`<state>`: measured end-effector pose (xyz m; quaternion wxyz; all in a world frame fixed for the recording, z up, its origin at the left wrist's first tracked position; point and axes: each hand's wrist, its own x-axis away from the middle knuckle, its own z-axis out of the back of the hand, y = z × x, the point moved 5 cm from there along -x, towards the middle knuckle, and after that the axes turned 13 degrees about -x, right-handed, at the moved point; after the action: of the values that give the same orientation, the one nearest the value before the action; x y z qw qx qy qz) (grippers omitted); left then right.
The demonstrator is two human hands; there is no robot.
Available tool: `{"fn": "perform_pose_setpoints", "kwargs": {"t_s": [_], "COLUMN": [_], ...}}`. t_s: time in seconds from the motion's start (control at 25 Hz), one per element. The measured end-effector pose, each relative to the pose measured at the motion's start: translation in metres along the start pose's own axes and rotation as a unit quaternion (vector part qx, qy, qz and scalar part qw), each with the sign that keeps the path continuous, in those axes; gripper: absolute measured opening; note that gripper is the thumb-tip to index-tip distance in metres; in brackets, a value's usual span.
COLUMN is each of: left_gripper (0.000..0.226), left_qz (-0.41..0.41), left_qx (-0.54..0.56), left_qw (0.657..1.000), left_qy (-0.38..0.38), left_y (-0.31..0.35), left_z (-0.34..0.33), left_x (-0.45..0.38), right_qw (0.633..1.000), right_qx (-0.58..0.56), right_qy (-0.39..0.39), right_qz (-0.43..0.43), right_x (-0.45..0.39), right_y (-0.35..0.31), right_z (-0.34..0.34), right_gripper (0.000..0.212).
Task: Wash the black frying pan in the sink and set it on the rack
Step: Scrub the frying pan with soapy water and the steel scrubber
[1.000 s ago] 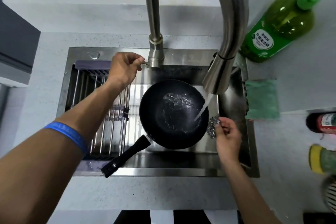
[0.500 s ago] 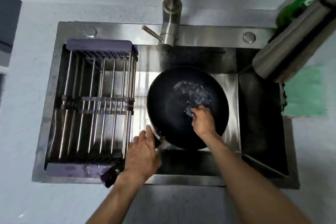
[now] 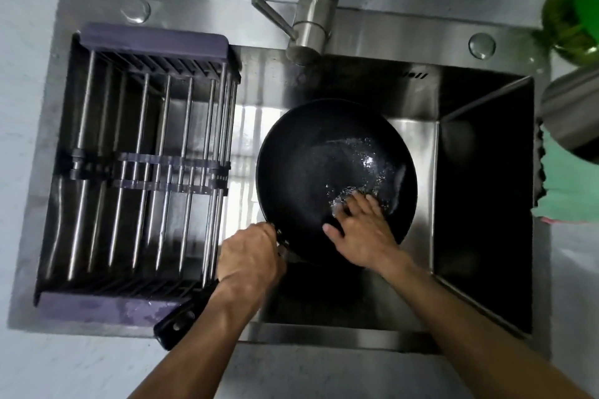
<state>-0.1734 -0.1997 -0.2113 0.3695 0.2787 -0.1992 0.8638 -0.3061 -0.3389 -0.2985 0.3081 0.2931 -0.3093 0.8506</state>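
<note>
Steel wool [image 3: 345, 196], a small glinting wad, sits under the fingers of the right hand [image 3: 361, 230], which bends over it and presses it onto the wet floor of the black frying pan [image 3: 308, 165], near the pan's front right wall. That thumb points away to the left, clear of the wad. The left hand [image 3: 249, 257] is wrapped tight round the pan's handle [image 3: 183, 314] just where it joins the rim, and the handle's free end sticks out past the wrist over the front lip of the sink [image 3: 324, 337]. The pan rests down in the middle of the basin, its left rim just beside the outermost rods of the rack [image 3: 146, 152], though whether they touch cannot be told. Bare steel shows behind the pan and in a narrow strip on its right, up to a raised edge; beyond that edge lies a darker, deeper section with open room. The rack fills the left part of the basin, its rods running front to back between two purple end bars. The tap [image 3: 316, 10] rises from the back ledge, its lever angled to the left. On the bench at the right lie a green cloth [image 3: 565, 185] and, further back, a green bottle [image 3: 573, 16], both cut by the frame's edge
</note>
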Motion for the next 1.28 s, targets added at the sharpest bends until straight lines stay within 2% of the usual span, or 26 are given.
{"fn": "perform_pose_setpoints", "kwargs": {"t_s": [0.04, 0.12, 0.2, 0.28, 0.32, 0.4, 0.52, 0.6, 0.68, 0.76, 0.84, 0.92, 1.0, 1.08, 1.12, 1.2, 1.24, 1.28], "left_gripper": [0.029, 0.027, 0.026, 0.025, 0.025, 0.026, 0.026, 0.024, 0.024, 0.027, 0.04, 0.041, 0.026, 0.018, 0.018, 0.023, 0.026, 0.027], "left_qz": [0.001, 0.005, 0.014, 0.015, 0.014, 0.016, 0.028, 0.025, 0.018, 0.006, 0.0, 0.001, 0.019, 0.032, 0.036, 0.037, 0.038, 0.038], "left_qx": [-0.002, -0.008, -0.009, -0.004, -0.01, -0.019, -0.018, -0.016, -0.02, -0.024, -0.03, -0.013, 0.027, 0.042, 0.041, 0.029, 0.028, 0.027], "left_qw": [1.0, 1.0, 1.0, 1.0, 1.0, 1.0, 0.999, 1.0, 1.0, 1.0, 1.0, 1.0, 0.999, 0.998, 0.998, 0.998, 0.998, 0.998], "left_qy": [-0.002, -0.001, -0.004, -0.002, -0.002, 0.002, -0.003, -0.005, 0.003, 0.012, 0.001, -0.019, -0.04, -0.039, -0.039, -0.043, -0.042, -0.043], "left_y": [0.0, 0.001, -0.002, -0.001, 0.0, 0.002, 0.0, 0.002, 0.007, 0.004, -0.01, -0.022, -0.026, -0.023, -0.022, -0.023, -0.023, -0.023], "left_z": [-0.001, -0.005, -0.008, -0.007, -0.007, -0.006, -0.007, -0.005, -0.002, 0.002, 0.003, 0.001, -0.003, -0.003, -0.004, -0.005, -0.005, -0.006], "left_x": [0.0, -0.003, -0.005, -0.004, -0.003, -0.004, -0.007, -0.007, -0.006, -0.002, 0.008, 0.016, 0.018, 0.013, 0.01, 0.011, 0.012, 0.013], "right_qw": [0.996, 0.979, 0.988, 0.989, 0.982, 0.961, 0.98, 0.987, 0.976, 0.963, 0.976, 0.981, 0.977, 0.972, 0.972, 0.981, 0.984, 0.986], "right_qx": [-0.08, -0.197, -0.154, -0.136, -0.163, -0.245, -0.194, -0.155, -0.201, -0.252, -0.217, -0.183, -0.21, -0.224, -0.23, -0.189, -0.173, -0.163], "right_qy": [-0.003, -0.024, -0.013, -0.05, -0.086, -0.091, -0.026, -0.032, -0.079, -0.073, -0.025, -0.009, -0.036, -0.029, -0.008, 0.013, 0.0, -0.015], "right_qz": [0.033, 0.033, 0.01, -0.008, 0.027, 0.093, 0.019, -0.034, 0.02, 0.061, 0.012, -0.064, -0.002, 0.059, 0.05, -0.029, -0.045, -0.024], "right_x": [-0.011, -0.046, -0.045, -0.015, -0.005, -0.03, -0.056, -0.019, 0.006, -0.021, -0.043, -0.031, -0.02, -0.045, -0.058, -0.048, -0.033, -0.019], "right_y": [-0.011, -0.006, 0.019, 0.022, -0.001, -0.034, 0.001, 0.031, -0.012, -0.039, -0.018, 0.011, -0.025, -0.045, -0.035, 0.003, 0.012, -0.001], "right_z": [0.0, 0.023, 0.034, 0.008, -0.009, -0.003, 0.043, 0.026, -0.009, 0.005, 0.04, 0.035, 0.008, 0.017, 0.034, 0.043, 0.031, 0.01], "right_gripper": [0.066, 0.068, 0.07, 0.069, 0.068, 0.064, 0.062, 0.065, 0.063, 0.059, 0.059, 0.064, 0.063, 0.06, 0.059, 0.059, 0.057, 0.055]}}
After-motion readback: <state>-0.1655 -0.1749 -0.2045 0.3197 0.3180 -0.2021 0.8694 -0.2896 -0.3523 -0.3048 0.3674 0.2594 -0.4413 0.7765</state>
